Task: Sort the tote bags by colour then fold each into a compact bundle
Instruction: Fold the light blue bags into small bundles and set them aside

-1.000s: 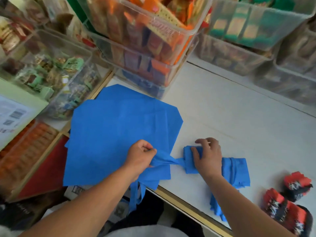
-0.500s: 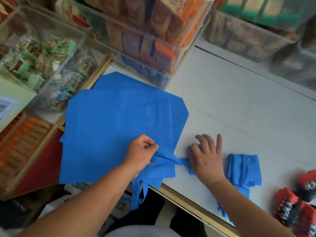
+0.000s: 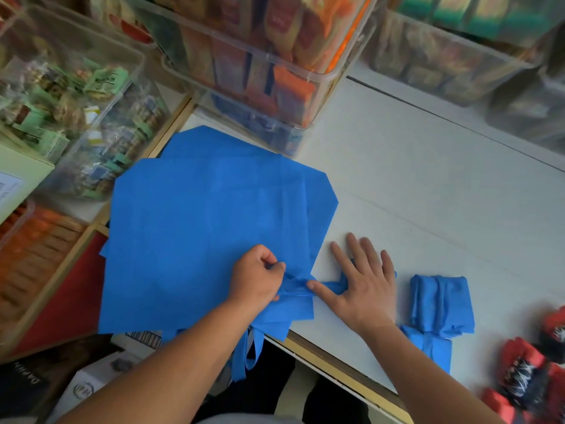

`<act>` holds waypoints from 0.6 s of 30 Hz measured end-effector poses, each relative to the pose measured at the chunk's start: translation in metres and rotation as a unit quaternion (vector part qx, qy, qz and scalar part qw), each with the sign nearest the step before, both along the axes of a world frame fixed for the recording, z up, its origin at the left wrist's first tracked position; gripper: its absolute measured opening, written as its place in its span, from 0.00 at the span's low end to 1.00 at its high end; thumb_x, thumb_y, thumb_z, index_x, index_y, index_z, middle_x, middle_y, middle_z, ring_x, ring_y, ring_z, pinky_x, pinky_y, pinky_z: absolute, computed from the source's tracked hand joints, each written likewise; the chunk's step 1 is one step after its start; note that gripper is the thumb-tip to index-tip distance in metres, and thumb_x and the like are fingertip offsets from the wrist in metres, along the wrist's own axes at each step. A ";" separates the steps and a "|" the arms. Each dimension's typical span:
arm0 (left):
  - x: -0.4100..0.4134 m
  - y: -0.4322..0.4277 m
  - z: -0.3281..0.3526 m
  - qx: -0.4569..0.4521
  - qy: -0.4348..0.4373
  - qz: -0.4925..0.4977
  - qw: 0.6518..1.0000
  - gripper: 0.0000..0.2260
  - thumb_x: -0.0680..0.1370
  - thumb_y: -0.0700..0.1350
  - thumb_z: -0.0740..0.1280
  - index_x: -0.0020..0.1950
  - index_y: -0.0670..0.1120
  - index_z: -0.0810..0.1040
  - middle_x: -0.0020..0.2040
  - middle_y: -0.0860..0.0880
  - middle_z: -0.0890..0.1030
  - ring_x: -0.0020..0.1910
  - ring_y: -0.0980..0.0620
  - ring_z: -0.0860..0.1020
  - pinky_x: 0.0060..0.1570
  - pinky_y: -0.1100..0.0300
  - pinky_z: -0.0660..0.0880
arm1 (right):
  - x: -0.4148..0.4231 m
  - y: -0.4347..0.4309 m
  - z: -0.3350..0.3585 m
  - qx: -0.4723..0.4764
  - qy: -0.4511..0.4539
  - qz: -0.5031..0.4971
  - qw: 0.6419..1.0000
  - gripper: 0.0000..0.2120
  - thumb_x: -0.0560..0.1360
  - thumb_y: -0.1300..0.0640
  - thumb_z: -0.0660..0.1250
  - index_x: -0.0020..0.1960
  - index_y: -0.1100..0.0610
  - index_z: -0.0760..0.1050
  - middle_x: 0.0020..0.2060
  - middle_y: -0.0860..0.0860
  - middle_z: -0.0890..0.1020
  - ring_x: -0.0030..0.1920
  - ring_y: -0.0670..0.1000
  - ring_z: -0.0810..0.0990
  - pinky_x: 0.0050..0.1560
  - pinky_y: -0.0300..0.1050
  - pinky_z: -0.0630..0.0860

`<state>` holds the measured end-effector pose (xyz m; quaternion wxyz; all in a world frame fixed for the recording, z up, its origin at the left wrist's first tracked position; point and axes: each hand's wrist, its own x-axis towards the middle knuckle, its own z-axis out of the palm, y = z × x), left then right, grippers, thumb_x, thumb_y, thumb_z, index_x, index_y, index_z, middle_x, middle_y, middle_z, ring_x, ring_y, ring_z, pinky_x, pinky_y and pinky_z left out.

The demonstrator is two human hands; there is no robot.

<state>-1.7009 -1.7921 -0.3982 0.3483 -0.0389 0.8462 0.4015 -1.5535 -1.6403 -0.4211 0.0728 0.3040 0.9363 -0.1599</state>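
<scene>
Flat blue tote bags (image 3: pixel 198 228) lie stacked at the left end of the white counter (image 3: pixel 428 185), their handles hanging over the front edge. My left hand (image 3: pixel 258 278) pinches a blue strap at the stack's right lower corner. The strap runs right to a small folded blue piece that my right hand (image 3: pixel 363 280) presses flat with spread fingers. A folded blue bundle (image 3: pixel 438 304) lies just right of that hand. Red and black bundles (image 3: pixel 529 368) sit at the far right front.
Clear plastic bins (image 3: pixel 275 56) full of packaged goods stand stacked behind the bags and along the back. More bins (image 3: pixel 70 96) and an orange-filled tray fill the lower shelf on the left. Boxes sit on the floor below the counter's front edge.
My right hand has opened from a curled grip to flat spread fingers on the small folded piece. The view shifted, and the finished blue bundle now lies farther from that hand.
</scene>
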 end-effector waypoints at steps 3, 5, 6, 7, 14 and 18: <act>-0.003 -0.010 -0.004 -0.054 0.186 -0.150 0.969 0.12 0.74 0.49 0.76 0.44 0.49 0.73 0.43 0.54 0.74 0.40 0.51 0.76 0.39 0.53 0.76 | -0.002 -0.002 -0.003 0.017 -0.041 0.003 0.999 0.39 0.75 0.21 0.45 0.81 0.38 0.57 0.83 0.45 0.54 0.83 0.52 0.50 0.81 0.58 0.46; -0.007 -0.016 -0.003 -0.026 0.311 -0.292 0.904 0.14 0.72 0.44 0.76 0.45 0.50 0.71 0.48 0.55 0.71 0.46 0.51 0.73 0.41 0.52 0.74 | -0.001 -0.001 -0.007 0.024 -0.047 0.009 0.999 0.36 0.78 0.24 0.43 0.81 0.37 0.54 0.83 0.45 0.53 0.83 0.52 0.49 0.81 0.59 0.46; -0.010 -0.018 0.000 0.005 0.351 -0.366 0.862 0.14 0.71 0.40 0.75 0.46 0.49 0.70 0.50 0.54 0.71 0.48 0.49 0.73 0.43 0.51 0.75 | 0.000 0.000 -0.009 0.024 -0.045 0.011 0.999 0.35 0.78 0.25 0.43 0.81 0.37 0.54 0.83 0.45 0.53 0.83 0.52 0.49 0.80 0.59 0.45; -0.011 -0.018 0.002 0.033 0.379 -0.430 0.819 0.14 0.70 0.36 0.72 0.46 0.50 0.70 0.52 0.53 0.72 0.49 0.48 0.74 0.45 0.49 0.76 | 0.001 0.000 -0.011 0.027 -0.042 0.012 0.999 0.34 0.79 0.26 0.43 0.81 0.37 0.54 0.83 0.45 0.53 0.83 0.53 0.50 0.80 0.59 0.45; -0.042 -0.015 0.013 0.126 0.284 -0.404 0.860 0.14 0.74 0.38 0.74 0.54 0.49 0.74 0.63 0.55 0.74 0.63 0.54 0.75 0.61 0.59 0.73 | 0.001 0.003 -0.011 0.017 -0.041 0.015 0.999 0.31 0.80 0.28 0.40 0.80 0.35 0.56 0.83 0.44 0.53 0.83 0.52 0.49 0.80 0.58 0.45; -0.055 -0.009 0.012 0.127 0.284 -0.361 0.879 0.09 0.77 0.35 0.67 0.53 0.47 0.76 0.59 0.54 0.77 0.60 0.53 0.77 0.58 0.51 0.76 | 0.000 0.003 -0.010 0.014 -0.047 0.009 0.999 0.30 0.80 0.29 0.42 0.80 0.34 0.56 0.83 0.43 0.53 0.83 0.52 0.48 0.80 0.57 0.43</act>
